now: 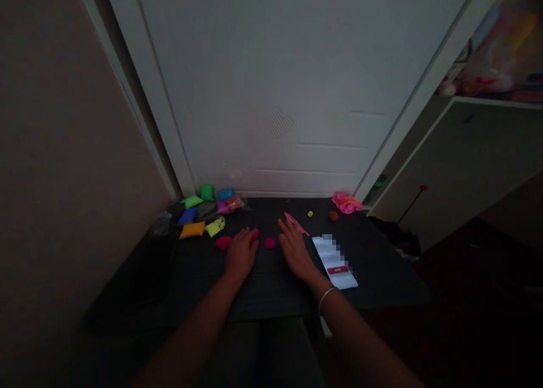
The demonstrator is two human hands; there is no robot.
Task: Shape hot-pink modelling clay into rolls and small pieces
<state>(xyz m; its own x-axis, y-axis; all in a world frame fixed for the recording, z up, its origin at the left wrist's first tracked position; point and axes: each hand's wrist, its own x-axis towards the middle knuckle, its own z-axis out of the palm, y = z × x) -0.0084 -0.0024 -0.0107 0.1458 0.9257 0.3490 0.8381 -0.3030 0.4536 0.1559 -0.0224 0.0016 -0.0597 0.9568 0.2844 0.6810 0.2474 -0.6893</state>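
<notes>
Both my hands rest on a small dark table. My left hand lies palm down with fingers stretched, its fingertips on a flat pink clay disc. Another pink disc lies just left of it, and a third sits between the hands. My right hand lies flat with fingers apart, beside a thin pink tool. A bracelet circles my right wrist.
Several coloured clay packets lie at the table's back left. A pink clay flower shape, a small red lump and a yellow-green bit sit at the back right. A phone lies right of my hand. A white door stands behind.
</notes>
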